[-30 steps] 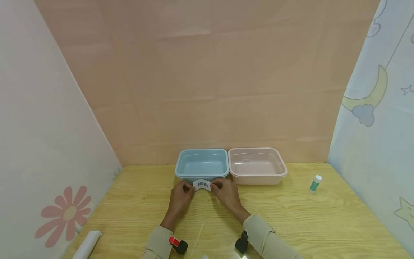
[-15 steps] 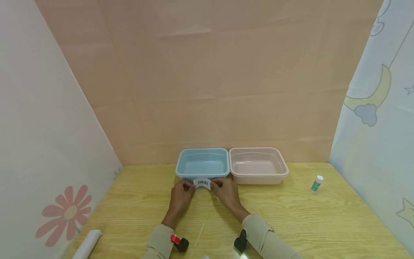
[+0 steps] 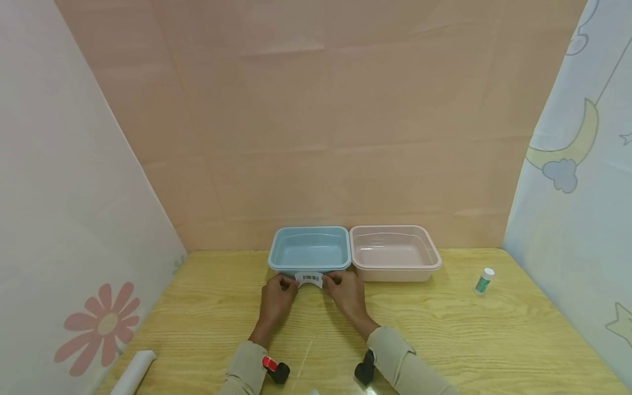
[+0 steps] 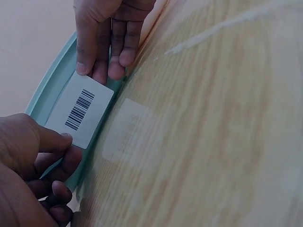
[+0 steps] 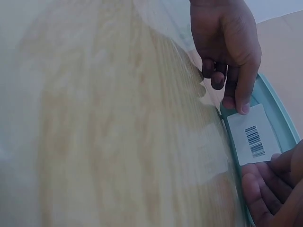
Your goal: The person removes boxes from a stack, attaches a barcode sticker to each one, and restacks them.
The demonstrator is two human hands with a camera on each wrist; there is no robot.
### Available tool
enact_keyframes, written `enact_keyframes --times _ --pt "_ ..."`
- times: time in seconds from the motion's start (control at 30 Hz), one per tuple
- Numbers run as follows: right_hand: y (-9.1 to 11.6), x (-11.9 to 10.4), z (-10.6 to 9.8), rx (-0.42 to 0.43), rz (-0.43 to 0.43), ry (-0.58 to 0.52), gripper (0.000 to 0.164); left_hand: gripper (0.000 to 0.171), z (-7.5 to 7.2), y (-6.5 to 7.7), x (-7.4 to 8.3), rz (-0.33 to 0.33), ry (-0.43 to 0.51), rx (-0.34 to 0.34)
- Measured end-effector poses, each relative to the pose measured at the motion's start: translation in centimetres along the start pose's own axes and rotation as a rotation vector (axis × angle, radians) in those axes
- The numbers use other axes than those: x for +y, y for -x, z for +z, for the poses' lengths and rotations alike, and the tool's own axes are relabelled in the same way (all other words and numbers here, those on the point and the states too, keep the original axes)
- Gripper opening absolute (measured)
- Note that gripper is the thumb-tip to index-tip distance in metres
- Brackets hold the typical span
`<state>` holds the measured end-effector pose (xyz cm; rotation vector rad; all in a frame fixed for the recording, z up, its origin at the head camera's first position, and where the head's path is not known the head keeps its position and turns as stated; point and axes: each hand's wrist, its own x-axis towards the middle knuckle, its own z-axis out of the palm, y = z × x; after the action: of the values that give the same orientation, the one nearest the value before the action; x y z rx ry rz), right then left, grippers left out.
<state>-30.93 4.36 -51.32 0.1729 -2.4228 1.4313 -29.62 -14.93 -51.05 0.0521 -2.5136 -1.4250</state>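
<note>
Bowed label (image 3: 310, 278) inched nearer smooth tub rim (image 3: 309, 269).

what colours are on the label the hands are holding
The label is white with a black barcode; the left wrist view shows it best.
</note>
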Motion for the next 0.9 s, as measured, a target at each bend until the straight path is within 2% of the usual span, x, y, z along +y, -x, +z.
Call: enact_keyframes --times 0.23,0.53,0.73,0.9 --pt "-0.02 -0.29 0.05 0.001 0.046 -0.050 0.013 0.012 0.15 0.03 0.00 -0.008 0.003 0.011" --pt "-0.20 0.29 0.01 0.016 0.037 -0.032 0.023 0.013 0.30 -0.06 -0.24 -0.028 0.006 0.011" --pt "-0.27 0.51 -0.02 -0.017 0.045 -0.031 0.028 0.015 0.35 -0.19 -0.39 -0.026 0.017 0.024" --pt "-0.35 0.29 -0.02 -0.068 0.026 -0.006 0.021 0.017 0.34 -0.44 -0.46 -0.026 0.023 0.052"
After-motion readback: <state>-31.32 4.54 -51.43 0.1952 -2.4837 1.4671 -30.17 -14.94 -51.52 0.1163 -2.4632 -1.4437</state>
